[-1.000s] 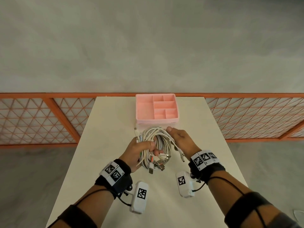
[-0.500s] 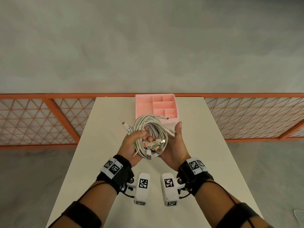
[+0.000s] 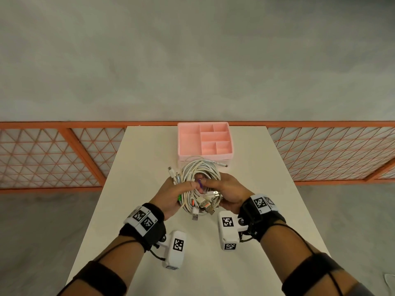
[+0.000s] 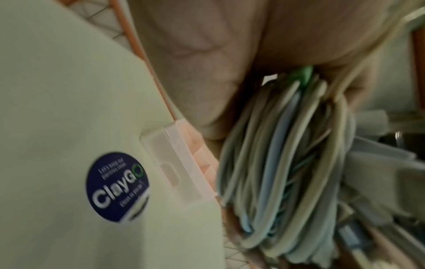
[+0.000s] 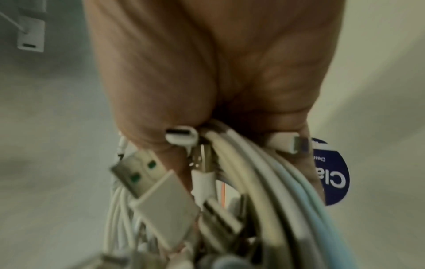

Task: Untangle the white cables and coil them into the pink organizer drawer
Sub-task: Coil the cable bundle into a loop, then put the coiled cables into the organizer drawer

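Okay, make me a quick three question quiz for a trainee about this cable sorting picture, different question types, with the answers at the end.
1. True or false: the pink organizer drawer already holds a coiled cable.
2. Multiple choice: the bundle of white cables is held by A) the left hand only, B) the right hand only, C) both hands.
3. Fill in: the drawer stands at the ____ end of the table, beyond the hands.

Key: 1 false, every compartment visible from the head view is empty. 2 C, each hand has a grip on the bundle. 3 far.
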{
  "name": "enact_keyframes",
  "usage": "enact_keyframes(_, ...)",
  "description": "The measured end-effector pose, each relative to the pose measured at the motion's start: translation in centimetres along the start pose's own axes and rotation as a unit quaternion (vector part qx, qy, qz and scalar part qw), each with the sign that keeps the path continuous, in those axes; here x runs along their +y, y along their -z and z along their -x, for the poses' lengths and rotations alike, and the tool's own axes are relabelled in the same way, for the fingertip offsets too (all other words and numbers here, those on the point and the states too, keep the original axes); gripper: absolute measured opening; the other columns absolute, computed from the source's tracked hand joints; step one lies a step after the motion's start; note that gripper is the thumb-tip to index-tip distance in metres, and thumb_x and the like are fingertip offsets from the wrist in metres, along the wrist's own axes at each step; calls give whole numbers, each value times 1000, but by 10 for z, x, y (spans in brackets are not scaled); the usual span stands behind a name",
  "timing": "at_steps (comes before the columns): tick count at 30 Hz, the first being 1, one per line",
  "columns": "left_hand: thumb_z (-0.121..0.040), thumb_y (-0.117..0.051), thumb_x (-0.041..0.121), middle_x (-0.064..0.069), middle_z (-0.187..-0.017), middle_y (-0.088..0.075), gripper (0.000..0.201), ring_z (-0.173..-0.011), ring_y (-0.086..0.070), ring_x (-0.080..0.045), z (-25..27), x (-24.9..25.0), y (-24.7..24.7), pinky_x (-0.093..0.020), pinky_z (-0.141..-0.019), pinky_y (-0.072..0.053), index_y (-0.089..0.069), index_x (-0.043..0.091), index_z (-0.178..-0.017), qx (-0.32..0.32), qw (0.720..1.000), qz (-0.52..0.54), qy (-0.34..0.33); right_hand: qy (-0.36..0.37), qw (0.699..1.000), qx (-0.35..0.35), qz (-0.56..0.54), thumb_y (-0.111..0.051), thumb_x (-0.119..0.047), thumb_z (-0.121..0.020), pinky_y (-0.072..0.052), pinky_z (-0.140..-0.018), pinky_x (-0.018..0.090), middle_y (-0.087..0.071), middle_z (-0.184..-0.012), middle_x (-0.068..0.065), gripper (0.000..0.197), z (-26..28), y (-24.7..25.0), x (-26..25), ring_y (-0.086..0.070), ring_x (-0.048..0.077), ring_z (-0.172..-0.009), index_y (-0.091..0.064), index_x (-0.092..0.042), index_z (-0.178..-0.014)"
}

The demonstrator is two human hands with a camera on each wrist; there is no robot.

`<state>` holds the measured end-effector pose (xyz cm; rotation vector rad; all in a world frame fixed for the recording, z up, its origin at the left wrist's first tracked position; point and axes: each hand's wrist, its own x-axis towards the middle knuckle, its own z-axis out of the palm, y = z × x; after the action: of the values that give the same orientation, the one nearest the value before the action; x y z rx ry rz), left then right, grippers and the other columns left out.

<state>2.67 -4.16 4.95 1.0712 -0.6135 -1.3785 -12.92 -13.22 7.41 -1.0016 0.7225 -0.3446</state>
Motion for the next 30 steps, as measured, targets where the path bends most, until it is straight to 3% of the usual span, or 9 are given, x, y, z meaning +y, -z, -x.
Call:
enact_keyframes(4,-74,-76,13,-18,-101,-75,37,-101,-71,-33,-5,-8,4,-43,-92,-55,-70,-1,-108,62,994,-84,-37,25,994,69,80,-69,0,-85,-54,-60,27,-74,-91,15,22,-10,6,7,-71,24,-78,-70,-1,-107)
enact_keyframes(8,-66,-77,17,-8,-90,-77,34,-88,-74,-26,-14,-18,7,-42,-85,-59,-73,11,-99,150,960,-230,-59,75,970,133,190,-67,5,-78,-52,-57,23,-74,-79,3,25,-24,9,17,-70,12,-66,-68,-3,-102)
enact_keyframes(11,-68,-86,18,-3,-88,-77,33,-86,-74,-21,-19,-30,13,-34,-80,-59,-73,13,-98,185,951,-246,-22,71,956,139,248,-72,-10,-73,-58,-69,29,-75,-85,1,31,-32,9,35,-72,12,-75,-66,-10,-104)
enact_keyframes(14,-76,-81,16,0,-86,-75,23,-82,-72,-18,-18,-40,16,-25,-71,-55,-71,14,-97,205,930,-306,-2,51,937,141,314,-66,-18,-70,-59,-66,32,-74,-85,6,33,-43,11,58,-70,15,-72,-66,-9,-102)
enact_keyframes(17,-80,-75,15,0,-85,-72,17,-78,-68,-16,-14,-47,12,-22,-63,-48,-68,14,-95,210,909,-360,1,37,906,179,383,-55,-22,-72,-51,-59,17,-71,-87,0,30,-49,9,76,-69,16,-81,-65,-15,-99)
enact_keyframes(19,-79,-75,19,2,-84,-69,15,-76,-65,-13,-13,-48,12,-23,-62,-45,-65,18,-90,214,897,-386,-1,37,909,224,349,-56,-21,-74,-46,-53,18,-71,-86,2,22,-47,4,82,-69,19,-77,-63,-16,-95)
enact_keyframes(21,-78,-76,19,3,-79,-69,13,-73,-64,-13,-12,-46,15,-23,-60,-45,-63,20,-83,204,897,-393,-3,46,916,247,313,-61,-15,-79,-52,-57,24,-73,-85,3,19,-46,3,88,-69,19,-75,-64,-13,-97)
enact_keyframes(26,-75,-75,9,-8,-80,-76,9,-77,-73,-24,-9,-39,38,-32,-71,-57,-75,8,-84,161,926,-337,50,77,960,189,190,-62,-7,-71,-57,-81,34,-76,-90,6,24,-44,-7,92,-71,27,-89,-72,-13,-92)
enact_keyframes(30,-74,-69,3,-7,-71,-69,3,-63,-63,-20,-9,-40,55,-23,-59,-48,-71,6,-75,169,916,-353,88,19,972,173,156,-66,-8,-79,-54,-77,41,-73,-98,21,20,-52,-16,102,-69,32,-82,-72,-3,-97)
